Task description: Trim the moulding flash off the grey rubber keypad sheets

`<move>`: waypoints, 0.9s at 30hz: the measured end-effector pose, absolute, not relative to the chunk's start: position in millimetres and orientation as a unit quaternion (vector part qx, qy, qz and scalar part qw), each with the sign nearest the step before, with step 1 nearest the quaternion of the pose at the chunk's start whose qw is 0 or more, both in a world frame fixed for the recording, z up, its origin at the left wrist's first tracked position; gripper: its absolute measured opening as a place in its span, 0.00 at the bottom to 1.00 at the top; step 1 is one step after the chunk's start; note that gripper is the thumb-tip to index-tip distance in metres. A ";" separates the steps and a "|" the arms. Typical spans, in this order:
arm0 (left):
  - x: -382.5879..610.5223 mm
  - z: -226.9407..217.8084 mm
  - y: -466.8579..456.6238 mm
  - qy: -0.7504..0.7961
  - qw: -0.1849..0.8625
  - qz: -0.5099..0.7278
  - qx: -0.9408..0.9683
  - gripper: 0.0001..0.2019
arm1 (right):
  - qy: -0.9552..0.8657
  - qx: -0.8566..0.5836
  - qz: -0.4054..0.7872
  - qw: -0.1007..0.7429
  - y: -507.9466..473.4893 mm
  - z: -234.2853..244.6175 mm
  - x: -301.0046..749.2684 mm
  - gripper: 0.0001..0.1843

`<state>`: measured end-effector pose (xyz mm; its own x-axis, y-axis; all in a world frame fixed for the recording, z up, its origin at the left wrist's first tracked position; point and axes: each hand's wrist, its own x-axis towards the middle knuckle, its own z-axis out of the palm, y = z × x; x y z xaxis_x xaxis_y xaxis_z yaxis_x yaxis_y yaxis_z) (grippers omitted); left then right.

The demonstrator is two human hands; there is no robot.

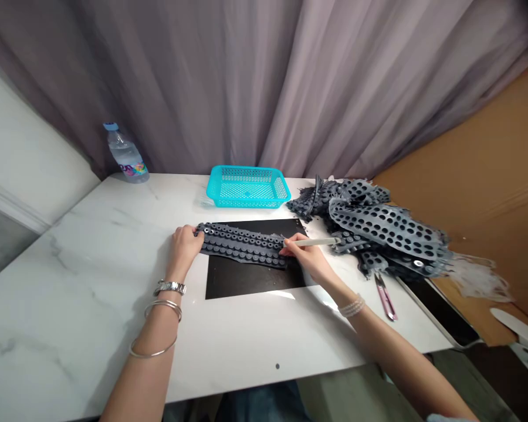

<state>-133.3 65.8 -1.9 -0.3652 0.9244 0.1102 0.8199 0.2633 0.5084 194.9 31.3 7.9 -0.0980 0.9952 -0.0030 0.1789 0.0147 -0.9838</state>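
Observation:
A dark grey rubbery strip [242, 246] with rows of round, ring-like studs lies over a black mat [246, 281]. My left hand [185, 246] is closed on its left end, thumb on top. At the strip's right end, my right hand [307, 255] grips a pale, pen-like tool [319, 241] whose shaft points off to the right. The tool's working tip is hidden by my fingers, which touch the strip's edge. Two lighter rings show near the left end of the strip.
A turquoise perforated basket [249, 203] stands behind the mat. To the right lies a heap of grey perforated sheets [378, 225], with pink-handled thread snips [386, 298] in front. A water bottle [127, 153] is at the back left. A small dark disc [277, 366] lies near the front edge.

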 end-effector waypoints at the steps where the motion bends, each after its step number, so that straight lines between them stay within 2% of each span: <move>1: -135.5 -1.6 66.6 0.787 0.114 0.254 0.550 0.12 | -0.574 -0.517 0.463 0.434 33.4 6.5 196.4 0.21; 6: -139.3 3.3 67.1 0.787 0.171 0.290 0.517 0.10 | -0.596 -0.530 0.389 0.462 52.0 12.2 210.7 0.20; 9: -135.2 9.7 64.7 0.777 0.201 0.321 0.502 0.10 | -0.573 -0.531 0.408 0.472 61.4 19.3 217.4 0.22; 13: -129.6 20.6 57.2 0.745 0.240 0.367 0.502 0.11 | -0.545 -0.530 0.495 0.420 62.1 17.4 221.9 0.21; 18: -125.3 38.2 44.4 0.678 0.307 0.411 0.526 0.14 | -0.613 -0.493 0.469 0.402 74.4 5.4 224.8 0.18; 27: -125.1 66.3 27.9 0.589 0.402 0.460 0.530 0.18 | -0.686 -0.376 0.565 0.262 108.9 26.7 215.7 0.18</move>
<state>-125.1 27.9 66.3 -0.1152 0.9933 0.0134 0.2539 0.0164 0.9671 215.7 108.9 26.7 -0.5811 0.8112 -0.0657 0.2197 0.0786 -0.9724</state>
